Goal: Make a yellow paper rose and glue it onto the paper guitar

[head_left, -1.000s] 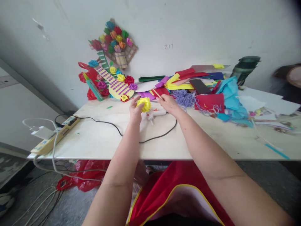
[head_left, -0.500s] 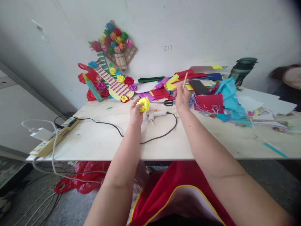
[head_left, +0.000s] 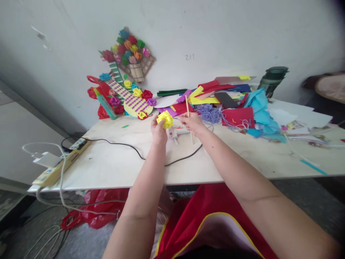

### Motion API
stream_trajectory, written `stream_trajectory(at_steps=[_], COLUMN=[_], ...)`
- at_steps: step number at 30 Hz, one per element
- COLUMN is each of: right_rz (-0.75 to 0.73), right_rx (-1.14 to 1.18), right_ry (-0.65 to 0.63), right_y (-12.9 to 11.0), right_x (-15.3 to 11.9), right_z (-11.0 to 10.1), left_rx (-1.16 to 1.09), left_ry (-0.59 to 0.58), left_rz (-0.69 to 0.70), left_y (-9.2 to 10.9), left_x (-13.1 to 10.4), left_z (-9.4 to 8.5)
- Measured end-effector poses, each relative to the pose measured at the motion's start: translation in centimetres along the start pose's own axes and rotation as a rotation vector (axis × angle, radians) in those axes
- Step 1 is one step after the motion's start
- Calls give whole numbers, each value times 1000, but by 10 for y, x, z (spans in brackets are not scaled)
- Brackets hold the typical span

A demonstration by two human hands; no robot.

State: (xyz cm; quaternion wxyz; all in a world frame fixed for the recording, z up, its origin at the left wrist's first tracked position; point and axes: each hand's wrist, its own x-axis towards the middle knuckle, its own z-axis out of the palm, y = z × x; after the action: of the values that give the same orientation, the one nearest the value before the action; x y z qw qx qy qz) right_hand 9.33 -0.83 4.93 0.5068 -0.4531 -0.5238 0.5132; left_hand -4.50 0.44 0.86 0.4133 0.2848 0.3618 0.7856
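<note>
A yellow paper flower [head_left: 165, 119] is held in my left hand [head_left: 158, 130], fingers closed on its left side above the table. My right hand [head_left: 193, 123] pinches a thin wooden stick [head_left: 187, 105] that stands nearly upright, its lower end reaching down past the fingers. The stick and flower are apart, with the fingertips of my right hand close to the flower's right side. Below and between the hands lies a white glue gun [head_left: 173, 133], partly hidden by them. Its black cord [head_left: 185, 157] curls across the table.
Decorated cardboard pieces [head_left: 132, 99] with paper flowers and a glue bottle [head_left: 106, 105] stand at the back left. Paper sheets, purple yarn [head_left: 208, 113], a phone [head_left: 226, 99] and a dark bottle [head_left: 272, 81] lie or stand at the back right. A power strip [head_left: 61, 162] runs along the left edge.
My right hand has moved left and a little down with the stick, coming close to the flower. My left hand still holds the flower, in nearly the same place.
</note>
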Motion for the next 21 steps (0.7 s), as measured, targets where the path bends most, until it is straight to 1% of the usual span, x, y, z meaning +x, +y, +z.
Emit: stream_trajectory(at_steps=[3,6,11,16,21], right_rz=[31,1,-95,-233,-253], right_rx=[-1,-30,-163,-420,-573], right_ry=[-64,-86,8,92,170], right_y=[-3,0,11,15,10], right_x=[-5,-4,7,18,20], right_z=[2,2,1,-5,-10], left_rx=[-18,-37,-68,-24,26], left_ry=[-18,-57,-124,-226,-290], left_rz=[-16,-28,-44,-59,-144], left_y=[-3,-5,-5,-4,1], left_x=[-2,-4,-8,-10,-14], left_z=[3,5,6,7,9])
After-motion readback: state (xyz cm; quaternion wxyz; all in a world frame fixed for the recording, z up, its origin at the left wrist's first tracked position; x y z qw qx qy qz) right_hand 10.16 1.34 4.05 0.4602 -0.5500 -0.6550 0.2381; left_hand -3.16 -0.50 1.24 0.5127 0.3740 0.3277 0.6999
